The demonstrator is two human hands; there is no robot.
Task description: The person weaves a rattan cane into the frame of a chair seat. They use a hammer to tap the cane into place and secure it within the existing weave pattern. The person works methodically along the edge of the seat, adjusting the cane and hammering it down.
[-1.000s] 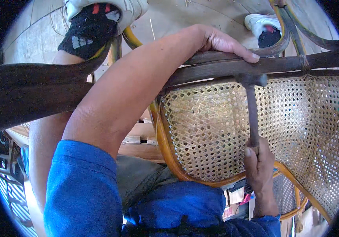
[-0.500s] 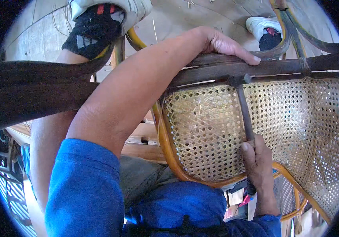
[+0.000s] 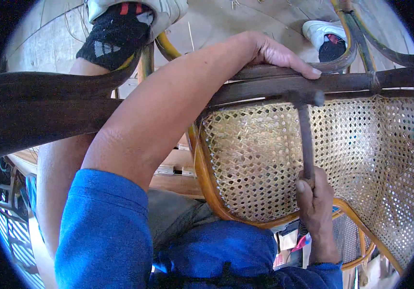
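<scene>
Over the last second my right hand (image 3: 317, 207), fist clamped on the hammer (image 3: 306, 130), drove its head up against the dark wooden rail (image 3: 342, 82) above the cane panel (image 3: 255, 159). My left hand (image 3: 277, 50) lay flat on that rail, fingers together, steadying it; I judged the blow had landed.

Left hand (image 3: 277, 53): bare forearm extended up and away from a rolled blue sleeve, palm down, fingers flat and together, thumb tucked. Right hand (image 3: 316, 202): raised upright from lower edge, fingers curled in a closed fist, thumb on top.
</scene>
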